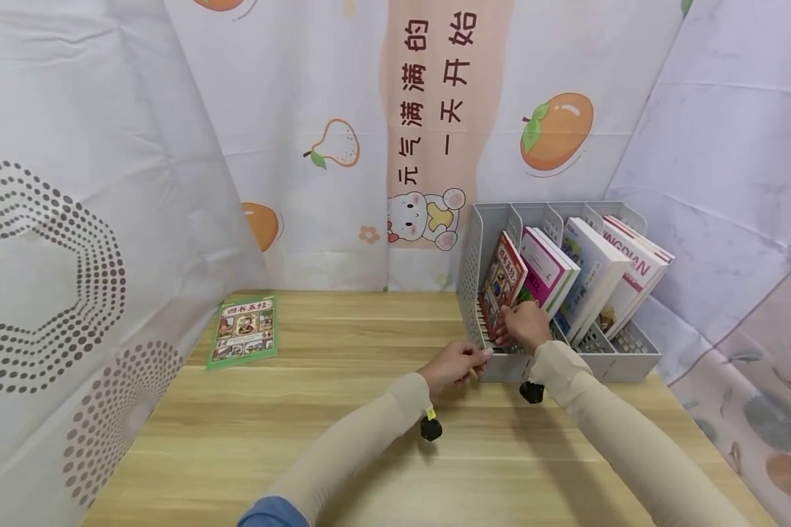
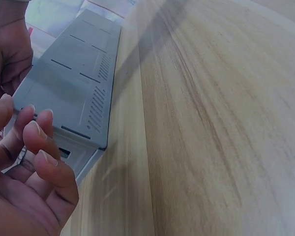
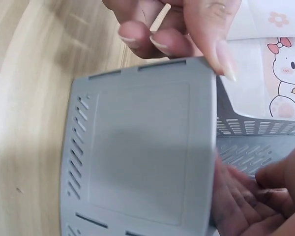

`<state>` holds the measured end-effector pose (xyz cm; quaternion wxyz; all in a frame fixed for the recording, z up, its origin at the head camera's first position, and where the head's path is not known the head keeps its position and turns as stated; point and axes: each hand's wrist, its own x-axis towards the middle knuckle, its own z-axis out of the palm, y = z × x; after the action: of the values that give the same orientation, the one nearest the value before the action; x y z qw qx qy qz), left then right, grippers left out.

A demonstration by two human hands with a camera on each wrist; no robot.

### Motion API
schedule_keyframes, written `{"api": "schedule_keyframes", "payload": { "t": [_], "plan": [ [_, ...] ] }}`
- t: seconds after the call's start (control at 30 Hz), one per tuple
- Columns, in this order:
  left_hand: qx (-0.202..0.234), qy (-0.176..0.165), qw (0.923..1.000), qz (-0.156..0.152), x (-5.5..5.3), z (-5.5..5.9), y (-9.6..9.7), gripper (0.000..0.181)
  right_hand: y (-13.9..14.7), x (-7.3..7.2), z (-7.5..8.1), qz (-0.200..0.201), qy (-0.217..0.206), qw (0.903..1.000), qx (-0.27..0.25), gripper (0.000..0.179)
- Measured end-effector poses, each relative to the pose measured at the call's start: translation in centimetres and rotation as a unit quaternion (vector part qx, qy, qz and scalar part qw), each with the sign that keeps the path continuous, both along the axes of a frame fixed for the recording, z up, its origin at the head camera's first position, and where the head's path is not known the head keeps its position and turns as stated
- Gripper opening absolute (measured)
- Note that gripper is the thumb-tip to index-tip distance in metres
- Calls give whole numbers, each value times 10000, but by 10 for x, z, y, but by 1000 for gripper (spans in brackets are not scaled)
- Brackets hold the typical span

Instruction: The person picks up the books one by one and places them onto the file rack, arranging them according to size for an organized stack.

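Observation:
A grey magazine rack (image 1: 570, 366) with several slots stands at the back right of the table. Its leftmost slot holds a red comic-style book (image 1: 503, 282), tilted to the right. My right hand (image 1: 526, 326) reaches into that slot over the front lip, its bent fingers right at the book's lower near edge; I cannot tell whether they pinch it. At the rack's front left corner, my left hand (image 1: 455, 364) grips the edge. The right wrist view shows its thumb (image 3: 223, 61) over the corner and curled fingers outside the wall.
Other slots hold pink-and-white books (image 1: 546, 267), a thick white-and-blue book (image 1: 589, 274) and red-and-white books (image 1: 636, 267), all tilted. A green-bordered book (image 1: 244, 331) lies flat at the table's back left. Printed cloth (image 1: 303, 241) hangs behind and along the sides.

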<state>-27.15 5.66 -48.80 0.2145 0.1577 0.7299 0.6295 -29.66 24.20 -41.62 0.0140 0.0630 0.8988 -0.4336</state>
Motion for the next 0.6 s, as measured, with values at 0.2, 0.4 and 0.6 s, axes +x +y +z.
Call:
{"api": "schedule_keyframes", "payload": {
  "t": [0.2, 0.4, 0.6],
  "plan": [
    [-71, 188, 9998, -57, -3, -6, -11, 39, -5, 16, 4, 337, 365, 9987, 94, 47],
    [-421, 312, 9982, 275, -4, -8, -33, 45, -12, 25, 7, 542, 480, 9945, 757, 50],
    [-733, 494, 9945, 554, -6, -1, -65, 53, -16, 31, 7, 805, 669, 9909, 847, 50]
  ]
}}
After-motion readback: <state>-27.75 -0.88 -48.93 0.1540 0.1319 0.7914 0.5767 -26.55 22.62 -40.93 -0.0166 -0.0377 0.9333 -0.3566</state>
